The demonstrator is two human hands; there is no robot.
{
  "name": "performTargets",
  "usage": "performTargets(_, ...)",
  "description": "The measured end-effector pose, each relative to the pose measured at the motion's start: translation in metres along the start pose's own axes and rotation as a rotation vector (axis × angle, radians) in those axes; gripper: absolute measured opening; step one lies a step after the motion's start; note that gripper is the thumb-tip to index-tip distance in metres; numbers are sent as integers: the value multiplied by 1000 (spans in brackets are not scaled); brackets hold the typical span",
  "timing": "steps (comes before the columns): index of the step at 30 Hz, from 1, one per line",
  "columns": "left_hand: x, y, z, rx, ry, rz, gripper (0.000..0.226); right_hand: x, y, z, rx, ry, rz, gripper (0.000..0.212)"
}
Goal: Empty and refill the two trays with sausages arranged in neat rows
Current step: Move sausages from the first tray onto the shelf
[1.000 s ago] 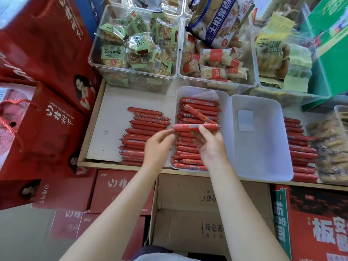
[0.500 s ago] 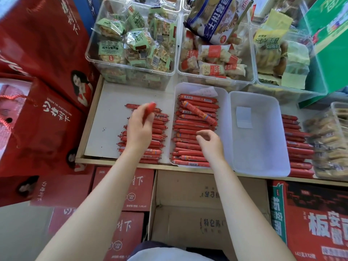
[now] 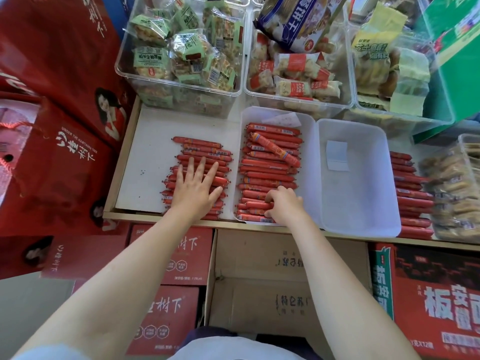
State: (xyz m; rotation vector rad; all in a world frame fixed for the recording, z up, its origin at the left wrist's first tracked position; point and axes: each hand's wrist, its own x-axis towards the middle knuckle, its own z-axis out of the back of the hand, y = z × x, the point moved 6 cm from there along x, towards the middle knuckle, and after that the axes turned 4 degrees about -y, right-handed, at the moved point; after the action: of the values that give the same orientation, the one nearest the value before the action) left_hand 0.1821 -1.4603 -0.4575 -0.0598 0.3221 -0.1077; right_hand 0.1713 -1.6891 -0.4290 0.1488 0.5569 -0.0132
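We judge the emptying half done: the right tray (image 3: 358,229), smooth translucent plastic with rounded corners, holds only a paper slip, while the left tray (image 3: 307,162) at the shelf's front edge carries rows of sausages (image 3: 267,175). Our left hand (image 3: 194,189) lies flat, fingers spread, on the loose pile (image 3: 200,154) on the white shelf (image 3: 150,157). Our right hand (image 3: 284,206) curls round glossy red casings near that tray's front. Refilling remains.

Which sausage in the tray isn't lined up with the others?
The sausage lying diagonally on top of the rows near the far end of the left tray; every other one there lies crosswise in a row.
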Motion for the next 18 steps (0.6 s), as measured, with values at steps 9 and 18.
performTargets(9,0,-4,25,-265,-49,49,64,-12,-9,28,691,-259,-130,13)
performTargets(18,-58,-58,67,-1701,-52,305,37,-30,42,47,2038,-66,-125,10)
